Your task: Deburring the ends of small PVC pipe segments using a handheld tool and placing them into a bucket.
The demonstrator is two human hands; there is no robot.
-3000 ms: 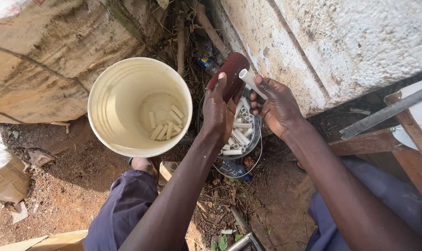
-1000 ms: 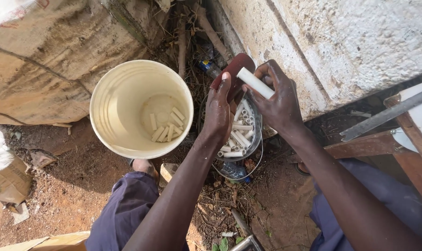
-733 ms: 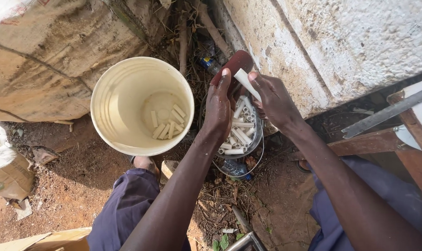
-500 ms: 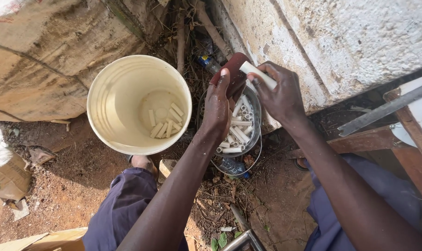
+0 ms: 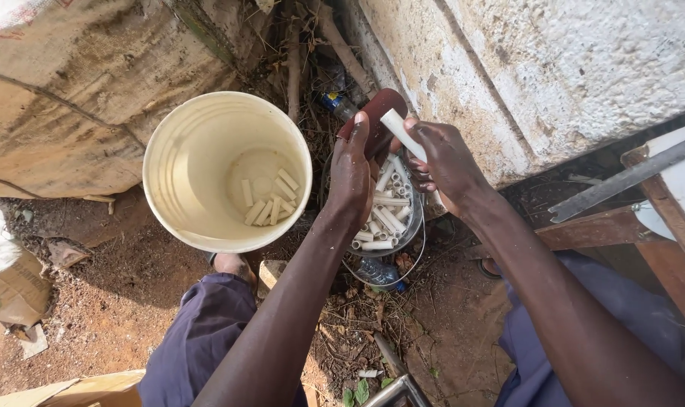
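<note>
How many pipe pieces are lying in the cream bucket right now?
7, as far as I can see. All lie on the bottom of the cream bucket, clustered right of centre: the pipe pieces. More may overlap.

Bucket point(image 5: 176, 188), bowl point(image 5: 412, 226) on dirt ground point(image 5: 108, 294)

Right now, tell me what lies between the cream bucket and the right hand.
In the head view, the left hand holding a dark red block lies between the cream bucket and the right hand.

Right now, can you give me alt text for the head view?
The right hand holds a short white plastic tube against a dark red block in the left hand, above a metal bowl of similar tubes, beside a cream plastic bucket.
</note>
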